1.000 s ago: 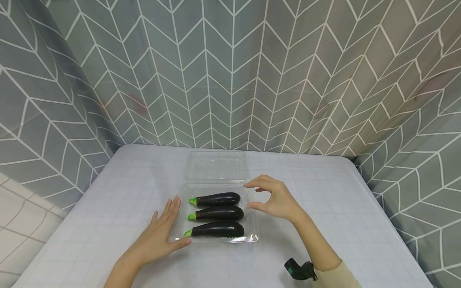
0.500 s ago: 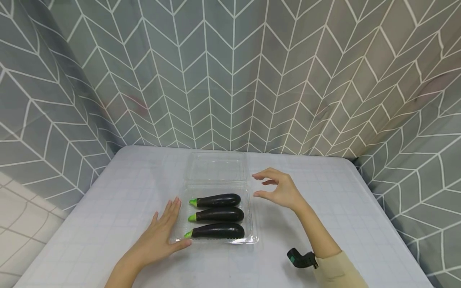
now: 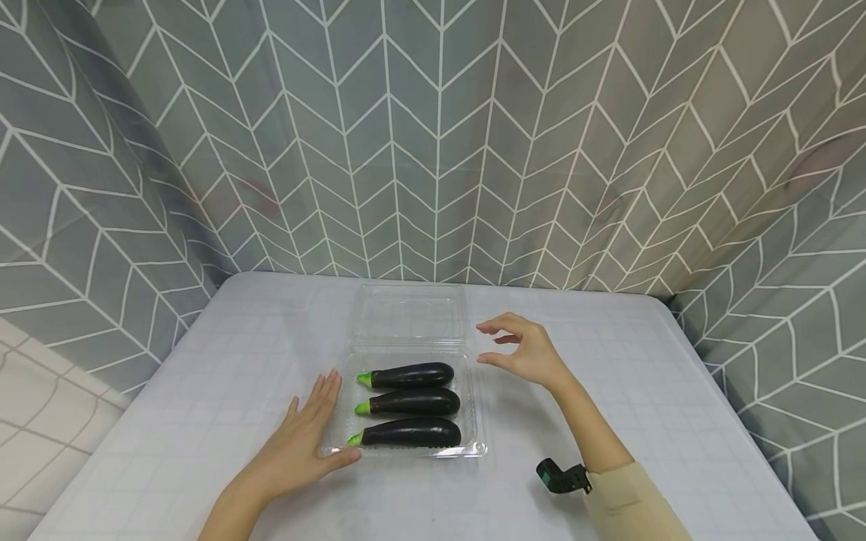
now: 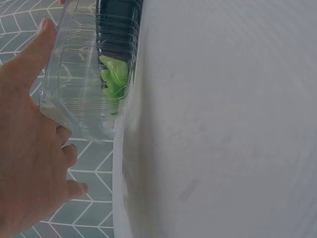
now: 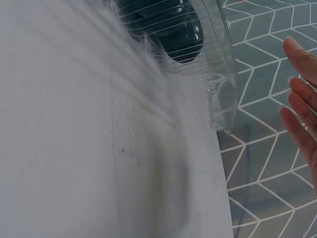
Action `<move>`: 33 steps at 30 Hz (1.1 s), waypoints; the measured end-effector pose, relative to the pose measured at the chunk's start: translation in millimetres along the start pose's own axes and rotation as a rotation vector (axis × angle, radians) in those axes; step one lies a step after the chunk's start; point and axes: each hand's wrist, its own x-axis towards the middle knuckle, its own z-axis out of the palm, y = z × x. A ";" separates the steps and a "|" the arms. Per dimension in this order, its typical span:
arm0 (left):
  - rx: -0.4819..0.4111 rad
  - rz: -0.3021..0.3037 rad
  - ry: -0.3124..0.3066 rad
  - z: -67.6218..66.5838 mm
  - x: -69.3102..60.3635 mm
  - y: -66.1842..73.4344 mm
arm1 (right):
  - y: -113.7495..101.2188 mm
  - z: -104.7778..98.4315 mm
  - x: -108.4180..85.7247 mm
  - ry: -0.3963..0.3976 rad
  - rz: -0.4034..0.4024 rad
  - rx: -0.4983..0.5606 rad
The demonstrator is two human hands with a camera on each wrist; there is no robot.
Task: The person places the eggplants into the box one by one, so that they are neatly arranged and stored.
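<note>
Three dark eggplants with green stem ends lie side by side in the base of a clear plastic clamshell box [image 3: 470, 443]: a far eggplant [image 3: 413, 376], a middle eggplant [image 3: 415, 402] and a near eggplant [image 3: 413, 433]. Behind them the clear lid [image 3: 409, 314] lies folded back on the table. My left hand [image 3: 298, 443] rests at the box's left side, fingers extended and thumb at the near left corner; the left wrist view has this hand [image 4: 34, 144] against the box wall. Off the right side, my right hand [image 3: 524, 349] hovers apart from the box, thumb and fingers spread with nothing between them.
A white cloth-covered table [image 3: 243, 361] carries the box. Patterned grey curtains [image 3: 433, 150] stand behind and at both sides. A small black device [image 3: 563, 477] is attached at the right wrist, beside the beige sleeve [image 3: 632, 503].
My right hand has drawn away from the box's right edge, moving slightly right and toward the back. The left hand, box and eggplants stay where they were.
</note>
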 end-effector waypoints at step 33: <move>0.011 -0.023 -0.011 1.0 0.4 0.7 | 76.0 25.4 26.1 -0.012 0.127 -0.077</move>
